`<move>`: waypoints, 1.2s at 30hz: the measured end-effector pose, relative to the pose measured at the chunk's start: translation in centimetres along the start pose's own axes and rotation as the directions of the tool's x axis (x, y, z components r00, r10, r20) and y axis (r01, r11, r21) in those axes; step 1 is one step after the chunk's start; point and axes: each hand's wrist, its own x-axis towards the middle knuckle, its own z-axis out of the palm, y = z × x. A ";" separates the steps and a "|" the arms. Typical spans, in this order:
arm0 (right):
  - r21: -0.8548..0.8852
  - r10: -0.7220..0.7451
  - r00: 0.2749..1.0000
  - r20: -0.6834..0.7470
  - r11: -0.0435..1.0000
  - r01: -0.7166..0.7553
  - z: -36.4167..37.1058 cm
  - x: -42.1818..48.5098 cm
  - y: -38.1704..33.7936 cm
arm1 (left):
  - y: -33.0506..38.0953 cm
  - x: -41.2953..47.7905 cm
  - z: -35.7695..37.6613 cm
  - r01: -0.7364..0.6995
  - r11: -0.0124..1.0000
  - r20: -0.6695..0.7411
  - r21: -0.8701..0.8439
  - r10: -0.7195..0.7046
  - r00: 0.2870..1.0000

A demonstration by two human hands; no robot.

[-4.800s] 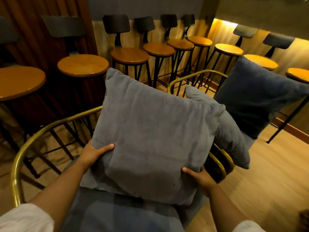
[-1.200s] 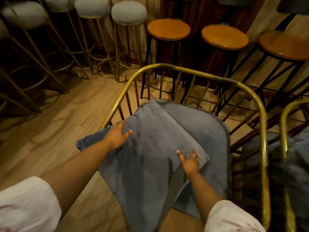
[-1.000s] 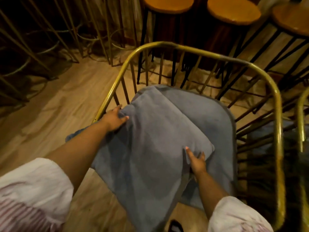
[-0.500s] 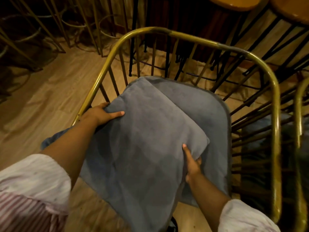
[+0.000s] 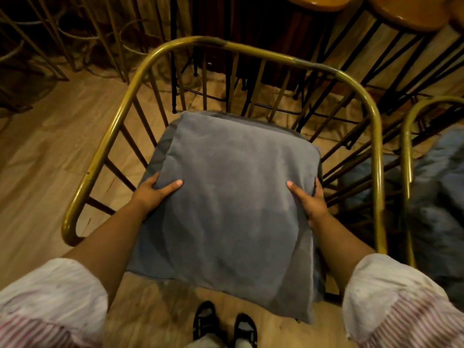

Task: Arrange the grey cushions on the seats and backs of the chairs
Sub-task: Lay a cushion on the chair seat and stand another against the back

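A grey square cushion lies flat over the seat of a chair with a curved brass frame. My left hand grips its left edge, thumb on top. My right hand grips its right edge the same way. The cushion's near corners hang past the seat's front edge. A darker grey seat pad shows only as a thin strip under the cushion at the back and the left.
A second brass chair with grey cushions stands close on the right. Wooden-topped bar stools on black legs crowd behind the chair. Thin gold stool legs stand at the back left. My shoes are on the wooden floor.
The cushion has been turned square to the seat and slid to the right, onto its middle. Both hands have shifted to its side edges. My view has tilted further down.
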 end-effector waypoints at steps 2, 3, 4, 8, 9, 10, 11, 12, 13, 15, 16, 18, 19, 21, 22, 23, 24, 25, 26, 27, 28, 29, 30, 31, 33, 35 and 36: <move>-0.026 0.008 1.000 -0.002 1.000 -0.008 -0.1 0.5 0.6 | -0.5 0.1 0.4 0.018 1.000 0.025 -0.009 -0.017 1.000; -0.037 0.013 1.000 0.004 0.999 -0.013 -0.1 0.6 0.9 | -0.8 -0.1 0.7 0.040 0.999 0.036 -0.001 -0.040 0.999; -0.049 0.025 1.000 0.012 0.999 -0.024 -0.1 0.8 1.3 | -1.3 -0.3 0.9 0.065 0.998 0.044 0.021 -0.065 0.997; -0.089 0.094 0.995 0.037 0.992 -0.090 -0.1 1.0 2.7 | -3.1 -0.9 1.2 0.121 0.987 0.046 0.106 -0.127 0.991; -0.090 0.106 0.994 0.033 0.991 -0.103 -0.2 1.0 3.1 | -3.2 -1.0 1.3 0.134 0.985 0.043 0.108 -0.139 0.989; -0.092 0.117 0.993 0.031 0.989 -0.114 -0.3 0.8 3.3 | -3.2 -1.1 1.3 0.143 0.984 0.039 0.111 -0.148 0.988; -0.090 0.123 0.992 0.027 0.989 -0.120 -0.4 0.7 3.5 | -3.3 -1.2 1.2 0.144 0.983 0.034 0.113 -0.149 0.988; -0.080 0.125 0.992 0.021 0.989 -0.123 -0.5 0.6 3.7 | -3.2 -1.2 1.2 0.144 0.982 0.030 0.120 -0.148 0.988; -0.070 0.128 0.992 0.015 0.989 -0.127 -0.5 0.5 3.8 | -3.1 -1.3 1.1 0.139 0.982 0.024 0.127 -0.143 0.989; -0.033 0.146 0.989 0.006 0.989 -0.146 -0.4 0.4 4.3 | -2.6 -0.9 1.0 0.111 0.983 0.000 0.143 -0.112 0.994; -0.018 0.152 0.988 0.004 0.988 -0.152 -0.4 0.4 4.6 | -2.4 -0.5 0.9 0.101 0.983 -0.014 0.152 -0.100 0.995; -0.011 0.164 0.986 0.008 0.986 -0.164 -0.4 0.4 5.3 | -2.2 0.4 0.7 0.097 0.981 -0.009 0.170 -0.096 0.995; -0.020 0.170 0.985 0.008 0.985 -0.170 -0.4 0.5 5.5 | -2.3 0.9 0.6 0.100 0.977 0.016 0.188 -0.105 0.994; -0.035 0.171 0.985 0.015 0.985 -0.171 -0.4 0.7 5.8 | -2.9 1.9 0.3 0.123 0.955 0.090 0.271 -0.152 0.984; -0.046 0.168 0.986 0.026 0.985 -0.166 -0.4 0.8 5.8 | -3.0 2.0 0.3 0.137 0.941 0.120 0.310 -0.182 0.976; -0.067 0.165 0.986 0.036 0.985 -0.162 -0.4 0.9 5.8 | -3.2 2.2 0.3 0.144 0.932 0.144 0.331 -0.201 0.969; -0.081 0.167 0.985 0.041 0.983 -0.163 -0.4 1.0 5.7 | -3.1 2.0 0.4 0.157 0.921 0.155 0.357 -0.224 0.962; -0.094 0.166 0.985 0.046 0.982 -0.162 -0.4 1.0 5.5 | -3.1 1.9 0.6 0.168 0.913 0.169 0.372 -0.244 0.955; -0.112 0.172 0.984 0.051 0.980 -0.165 -0.3 0.7 4.9 | -2.7 1.6 0.8 0.166 0.909 0.182 0.381 -0.250 0.951; -0.138 0.178 0.982 0.060 0.976 -0.168 -0.2 0.3 4.3 | -2.5 1.5 1.0 0.159 0.907 0.197 0.389 -0.251 0.948; -0.152 0.186 0.979 0.080 0.973 -0.173 -0.3 0.2 3.9 | -1.8 1.1 1.2 0.147 0.902 0.202 0.406 -0.245 0.948; -0.152 0.183 0.976 0.114 0.974 -0.165 -0.4 -0.4 2.9 | -1.0 0.5 1.5 0.119 0.900 0.204 0.419 -0.221 0.954; -0.149 0.178 0.975 0.134 0.976 -0.158 -0.7 -1.0 2.0 | -0.1 -0.2 1.9 0.093 0.894 0.202 0.437 -0.198 0.959; -0.161 0.161 0.978 0.131 0.977 -0.139 -1.1 -1.8 0.9 | 1.3 -1.2 2.5 0.056 0.886 0.207 0.461 -0.168 0.964; -0.212 0.118 0.986 0.116 0.973 -0.091 -2.2 -3.9 -1.3 | 4.3 -3.2 4.1 -0.024 0.883 0.240 0.469 -0.102 0.965; -0.224 0.005 0.997 0.076 0.974 0.012 -3.9 -6.4 -3.7 | 7.8 -5.9 5.7 -0.115 0.875 0.294 0.470 -0.033 0.955; -0.220 -0.050 0.997 0.064 0.974 0.063 -5.1 -8.0 -4.8 | 9.6 -7.3 6.6 -0.163 0.862 0.319 0.481 0.001 0.948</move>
